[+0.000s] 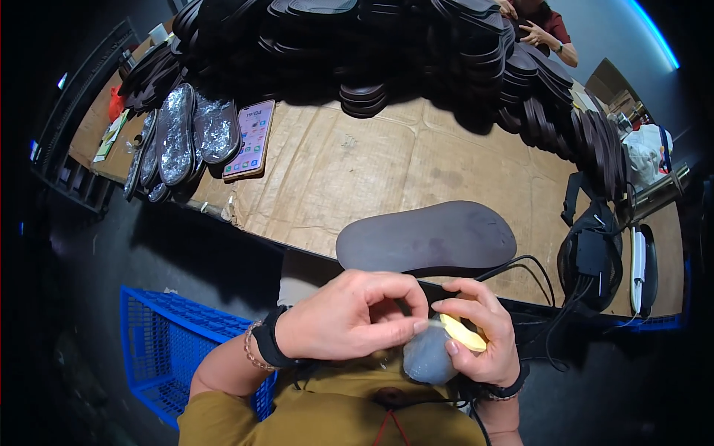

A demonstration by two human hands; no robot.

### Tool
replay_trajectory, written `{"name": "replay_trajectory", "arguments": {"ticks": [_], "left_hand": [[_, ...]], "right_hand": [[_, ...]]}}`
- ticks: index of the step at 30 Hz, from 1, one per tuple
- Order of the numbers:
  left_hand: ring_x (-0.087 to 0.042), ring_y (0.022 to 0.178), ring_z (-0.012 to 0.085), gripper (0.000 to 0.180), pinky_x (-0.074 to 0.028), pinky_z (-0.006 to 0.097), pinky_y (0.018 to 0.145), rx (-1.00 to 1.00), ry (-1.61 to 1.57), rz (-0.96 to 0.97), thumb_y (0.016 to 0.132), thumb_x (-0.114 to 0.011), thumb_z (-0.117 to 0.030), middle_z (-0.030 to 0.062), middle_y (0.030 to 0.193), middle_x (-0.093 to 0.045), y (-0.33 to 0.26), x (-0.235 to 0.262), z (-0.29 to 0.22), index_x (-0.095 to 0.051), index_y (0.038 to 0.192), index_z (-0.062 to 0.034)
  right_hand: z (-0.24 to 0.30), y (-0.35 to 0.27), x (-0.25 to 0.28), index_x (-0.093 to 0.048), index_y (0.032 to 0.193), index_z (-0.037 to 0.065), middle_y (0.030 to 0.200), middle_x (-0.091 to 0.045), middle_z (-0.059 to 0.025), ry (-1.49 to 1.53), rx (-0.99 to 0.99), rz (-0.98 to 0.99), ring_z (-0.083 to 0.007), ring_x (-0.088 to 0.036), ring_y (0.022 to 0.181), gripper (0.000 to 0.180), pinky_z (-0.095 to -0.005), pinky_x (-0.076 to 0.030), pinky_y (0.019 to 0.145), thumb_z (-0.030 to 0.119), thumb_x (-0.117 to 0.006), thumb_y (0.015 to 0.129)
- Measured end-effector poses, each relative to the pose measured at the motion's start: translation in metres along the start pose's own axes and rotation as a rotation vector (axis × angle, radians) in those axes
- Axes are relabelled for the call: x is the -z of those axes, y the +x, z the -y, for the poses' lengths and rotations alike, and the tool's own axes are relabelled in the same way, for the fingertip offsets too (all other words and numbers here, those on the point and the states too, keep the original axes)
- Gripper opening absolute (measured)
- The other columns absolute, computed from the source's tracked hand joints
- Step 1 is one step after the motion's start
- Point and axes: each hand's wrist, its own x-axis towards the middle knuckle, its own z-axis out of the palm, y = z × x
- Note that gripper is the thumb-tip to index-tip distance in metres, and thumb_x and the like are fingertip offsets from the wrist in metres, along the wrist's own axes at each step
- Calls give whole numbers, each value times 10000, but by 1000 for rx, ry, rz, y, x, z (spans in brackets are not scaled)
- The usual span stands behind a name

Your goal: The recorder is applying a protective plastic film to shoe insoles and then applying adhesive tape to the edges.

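Note:
In front of my body, just off the table's near edge, both hands are close together. My left hand point(357, 316) is closed in a pinch, its thumb and forefinger tips meeting at a thin pale bit I cannot make out. My right hand point(487, 334) grips a small yellow piece point(462, 333) between thumb and fingers. Below the fingertips is a rounded, greyish, translucent lump point(430, 357); its kind is unclear, and the right thumb touches its edge. Beyond the hands a dark brown shoe sole point(431, 236) lies flat at the table's near edge.
Tall piles of dark soles point(320, 52) line the table's back. Shiny-topped soles point(177, 134) and a lit phone point(251, 140) lie left on the cardboard-covered table point(335, 171). A black pouch point(591, 253) with cables sits right. A blue crate point(171, 342) stands lower left. Another person's hand point(534, 34) shows behind.

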Motion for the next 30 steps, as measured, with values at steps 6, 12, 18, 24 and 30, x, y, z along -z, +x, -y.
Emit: {"name": "replay_trajectory", "arguments": {"ticks": [6,12,18,24,30], "left_hand": [[-665,1079,280,222,-529,370,945,-299,536,-333,918,-779,-158,120,1178,-662,29,-2,27,-720,1100,-44],[-487,1388,425,852,-385,540,1158,-111,1286,-462,796,-861,-208,213,1551,-463,37,-7,34,-454,1541,-139],[-545,1326,424,722,-446,487,1113,-171,993,-238,826,-797,-121,215,1484,-545,27,25,19,-527,1495,-91],[-687,1073,391,522,-559,437,922,-240,811,-209,878,-744,-61,177,1196,-712,13,41,6,-613,1384,-58],[-681,1056,326,404,-507,418,926,-336,903,-395,855,-758,-45,106,1127,-726,9,29,12,-655,1242,-90]], "right_hand": [[-7,-7,6,-753,1156,21,1095,-702,-159,-41,-53,-45,-324,-693,976,401,-390,-549,884,140,-750,774],[-6,-8,8,-751,1154,18,1094,-700,-164,-73,-74,-43,-329,-692,976,393,-393,-549,883,130,-751,777],[0,-3,11,-751,1148,3,1121,-687,-185,-85,-96,-13,-300,-698,992,419,-366,-540,907,211,-716,786],[11,11,13,-757,1156,42,1077,-693,-158,-179,-4,16,-343,-672,933,423,-401,-540,860,197,-774,763],[23,30,7,-758,1157,40,1106,-686,-173,-237,70,68,-343,-671,952,441,-407,-541,872,226,-783,758]]}}
